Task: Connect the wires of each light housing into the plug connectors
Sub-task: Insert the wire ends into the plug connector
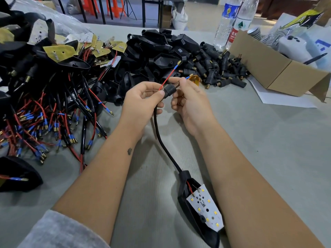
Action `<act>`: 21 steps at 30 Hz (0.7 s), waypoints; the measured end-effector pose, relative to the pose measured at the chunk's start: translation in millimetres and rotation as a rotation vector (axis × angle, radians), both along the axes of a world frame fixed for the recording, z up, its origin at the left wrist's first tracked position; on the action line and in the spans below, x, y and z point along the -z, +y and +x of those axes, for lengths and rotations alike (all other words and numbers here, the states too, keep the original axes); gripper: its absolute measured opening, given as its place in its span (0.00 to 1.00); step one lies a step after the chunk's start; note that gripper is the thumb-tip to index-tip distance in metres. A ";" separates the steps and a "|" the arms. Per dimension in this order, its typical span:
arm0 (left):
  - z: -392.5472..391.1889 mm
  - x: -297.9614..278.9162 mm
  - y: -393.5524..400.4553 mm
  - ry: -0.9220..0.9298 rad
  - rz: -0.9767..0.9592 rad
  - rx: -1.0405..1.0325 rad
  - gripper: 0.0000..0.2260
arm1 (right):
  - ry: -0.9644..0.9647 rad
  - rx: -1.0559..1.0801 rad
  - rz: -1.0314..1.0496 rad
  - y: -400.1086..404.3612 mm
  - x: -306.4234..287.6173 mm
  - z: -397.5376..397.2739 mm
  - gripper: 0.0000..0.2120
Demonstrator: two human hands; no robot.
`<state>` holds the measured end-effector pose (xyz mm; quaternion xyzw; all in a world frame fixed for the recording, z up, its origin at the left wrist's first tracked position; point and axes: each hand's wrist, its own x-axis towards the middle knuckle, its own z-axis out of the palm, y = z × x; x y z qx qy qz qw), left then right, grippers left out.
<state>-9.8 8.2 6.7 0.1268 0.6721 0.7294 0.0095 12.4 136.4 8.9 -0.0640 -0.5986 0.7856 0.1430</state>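
Observation:
A black light housing (191, 217) with a white LED board (206, 209) lies on the table near me, between my forearms. Its black cable (162, 138) curves up to my hands. My left hand (141, 101) grips a black plug connector (169, 90) with a brass threaded end, slid over the cable. A red wire (169, 76) with a blue sleeve and brass tip sticks up out of the connector. My right hand (188, 97) pinches a second wire with a blue-sleeved tip just past the connector's brass end.
A heap of wired housings (53, 104) with red and black leads fills the left. Empty black housings (161, 49) and loose plug connectors (222, 68) are piled behind my hands. A cardboard box (265, 68) and two water bottles (231, 22) stand at the back right.

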 end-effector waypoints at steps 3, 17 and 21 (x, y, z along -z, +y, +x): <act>1.1 -1.0 0.5 0.006 0.010 0.003 0.06 | 0.012 0.005 0.049 0.0 0.7 1.1 0.11; -2.8 0.2 -1.5 0.241 0.046 -0.131 0.04 | 0.020 0.067 -0.149 -0.4 -1.6 1.7 0.10; -3.0 0.2 -1.9 0.250 0.052 -0.153 0.09 | 0.023 0.081 -0.208 -0.4 -1.5 1.7 0.11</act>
